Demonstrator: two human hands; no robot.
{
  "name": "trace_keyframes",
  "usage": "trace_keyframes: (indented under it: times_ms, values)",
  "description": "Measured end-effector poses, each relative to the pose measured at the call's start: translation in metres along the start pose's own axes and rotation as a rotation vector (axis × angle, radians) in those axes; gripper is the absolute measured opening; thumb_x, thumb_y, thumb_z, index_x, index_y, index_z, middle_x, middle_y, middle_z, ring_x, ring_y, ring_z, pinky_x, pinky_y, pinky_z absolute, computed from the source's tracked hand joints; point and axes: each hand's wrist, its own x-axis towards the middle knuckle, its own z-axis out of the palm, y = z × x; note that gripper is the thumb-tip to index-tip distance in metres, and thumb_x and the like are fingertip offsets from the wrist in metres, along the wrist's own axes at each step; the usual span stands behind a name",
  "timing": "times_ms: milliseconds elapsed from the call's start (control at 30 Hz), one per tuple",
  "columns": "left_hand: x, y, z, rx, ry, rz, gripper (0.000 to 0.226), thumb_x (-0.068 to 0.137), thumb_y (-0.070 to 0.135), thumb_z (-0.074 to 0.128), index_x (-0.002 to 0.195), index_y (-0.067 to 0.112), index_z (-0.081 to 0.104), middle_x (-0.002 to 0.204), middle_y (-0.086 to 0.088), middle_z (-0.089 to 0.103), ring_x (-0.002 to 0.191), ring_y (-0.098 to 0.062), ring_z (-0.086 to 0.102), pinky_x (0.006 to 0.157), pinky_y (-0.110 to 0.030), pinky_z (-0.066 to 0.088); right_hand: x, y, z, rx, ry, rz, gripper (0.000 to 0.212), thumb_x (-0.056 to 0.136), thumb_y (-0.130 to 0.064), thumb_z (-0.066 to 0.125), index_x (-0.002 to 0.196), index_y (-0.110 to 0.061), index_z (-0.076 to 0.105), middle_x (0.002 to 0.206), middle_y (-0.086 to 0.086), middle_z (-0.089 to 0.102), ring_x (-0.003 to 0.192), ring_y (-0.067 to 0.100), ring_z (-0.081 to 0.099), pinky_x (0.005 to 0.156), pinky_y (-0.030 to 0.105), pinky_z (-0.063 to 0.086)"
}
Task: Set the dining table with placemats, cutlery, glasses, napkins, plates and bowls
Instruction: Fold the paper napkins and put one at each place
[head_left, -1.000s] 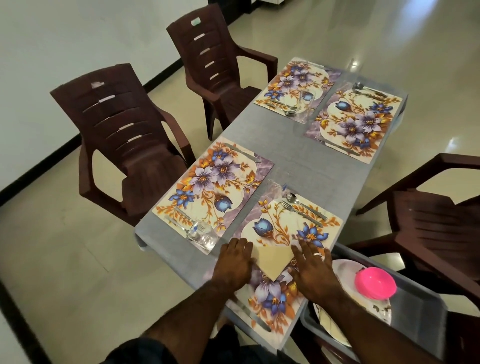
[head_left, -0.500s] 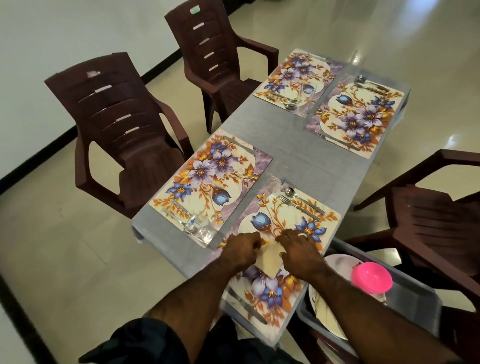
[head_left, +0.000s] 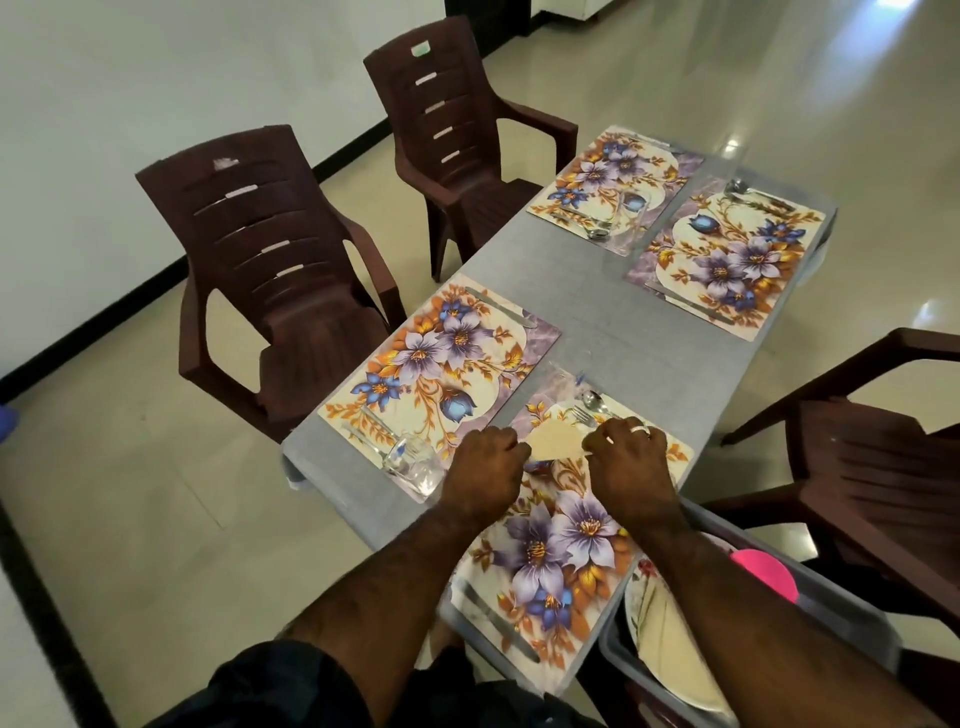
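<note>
Napkin (head_left: 555, 443), lower centre of frame on the near placemat (head_left: 561, 545), pinched at its edges by 2 hands, left hand (head_left: 485, 467) and right hand (head_left: 628, 462); likely light, limp, best held by corners.

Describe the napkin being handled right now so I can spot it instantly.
Start at the grey table, then the floral placemat nearest the camera. The napkin is held above it between the left hand and right hand: a plain cream folded piece, the only unpatterned thing there.
</note>
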Motion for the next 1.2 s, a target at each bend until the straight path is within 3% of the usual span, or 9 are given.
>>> trace_keyframes:
  times_ms: [100,200,333,467,600,967,1033,1100,1200]
  values:
    - [-0.023,0.003,0.022,0.07,-0.18,0.0,0.021,0.09,0.027,0.067,0.105,0.016,0.075,0.1,-0.007,0.072,0.092,-0.029,0.064,0.083,-0.041,0.048,-0.031,-0.002,0.025,-0.034,-0.249,0.002,0.032,0.083,-0.029,0.072,0.114,-0.026,0.074,0.133,0.01,0.064,0.123,0.036,0.058,0.105,0.058,0.037]
    - [-0.051,0.009,0.038,0.08,-0.378,-0.073,0.043,0.09,0.045,0.05,0.122,0.022,0.067,0.123,-0.005,0.067,0.119,-0.03,0.057,0.103,-0.048,0.04,-0.065,-0.006,0.056,-0.025,-0.415,0.027,0.046,0.08,-0.036,0.065,0.125,-0.024,0.071,0.149,0.018,0.054,0.126,0.043,0.059,0.105,0.066,0.038]
    - [-0.092,0.016,0.059,0.017,-0.407,-0.15,0.068,0.102,0.06,0.032,0.162,0.029,0.034,0.169,-0.015,0.031,0.155,-0.041,0.026,0.123,-0.062,0.022,-0.096,-0.018,0.078,0.063,-0.393,-0.027,0.073,0.091,-0.057,0.042,0.156,-0.023,0.045,0.166,0.021,0.03,0.149,0.048,0.033,0.114,0.072,0.023]
    - [-0.105,0.017,0.064,0.015,-0.377,-0.149,0.083,0.099,0.08,0.027,0.168,0.036,0.01,0.176,-0.01,-0.006,0.162,-0.036,-0.009,0.126,-0.065,-0.005,-0.097,-0.036,0.083,0.094,-0.356,-0.086,0.078,0.098,-0.068,0.043,0.165,-0.033,0.021,0.173,0.017,0.003,0.158,0.046,0.007,0.116,0.075,0.011]
    - [-0.097,0.012,0.063,0.037,-0.433,-0.147,0.089,0.094,0.087,0.023,0.167,0.04,0.005,0.174,-0.007,-0.019,0.16,-0.034,-0.02,0.123,-0.069,-0.007,-0.093,-0.038,0.092,0.091,-0.381,-0.14,0.076,0.1,-0.074,0.022,0.165,-0.035,0.017,0.173,0.016,-0.005,0.158,0.046,0.0,0.118,0.075,0.006]
    - [-0.114,-0.004,0.06,0.079,-0.521,-0.229,0.09,0.102,0.075,0.026,0.168,0.014,0.018,0.176,-0.013,-0.002,0.162,-0.034,-0.007,0.127,-0.06,0.0,-0.12,0.013,0.081,0.069,-0.357,0.005,0.079,0.101,-0.066,0.026,0.167,-0.023,0.013,0.173,0.018,0.003,0.159,0.043,0.001,0.119,0.075,-0.002]
    - [-0.106,-0.005,0.053,0.091,-0.496,-0.175,0.081,0.105,0.063,0.035,0.164,0.009,0.028,0.173,-0.017,0.014,0.161,-0.038,0.01,0.129,-0.058,0.007,-0.112,0.015,0.079,0.07,-0.31,-0.015,0.078,0.101,-0.059,0.035,0.166,-0.02,0.018,0.172,0.021,0.01,0.158,0.045,0.009,0.12,0.073,-0.002]
    - [-0.085,-0.006,0.044,0.111,-0.473,-0.075,0.065,0.099,0.05,0.055,0.153,0.013,0.049,0.163,-0.018,0.041,0.151,-0.04,0.035,0.124,-0.056,0.024,-0.089,0.016,0.074,0.073,-0.297,-0.067,0.071,0.097,-0.046,0.054,0.161,-0.019,0.036,0.166,0.023,0.027,0.15,0.047,0.03,0.117,0.07,0.015]
    - [-0.041,-0.011,0.034,0.128,-0.459,0.05,0.045,0.093,0.033,0.063,0.137,0.023,0.06,0.14,-0.01,0.059,0.13,-0.032,0.049,0.111,-0.05,0.036,-0.038,0.01,0.057,0.093,-0.37,-0.136,0.047,0.094,-0.03,0.065,0.14,-0.027,0.058,0.149,0.012,0.05,0.127,0.036,0.056,0.106,0.053,0.043]
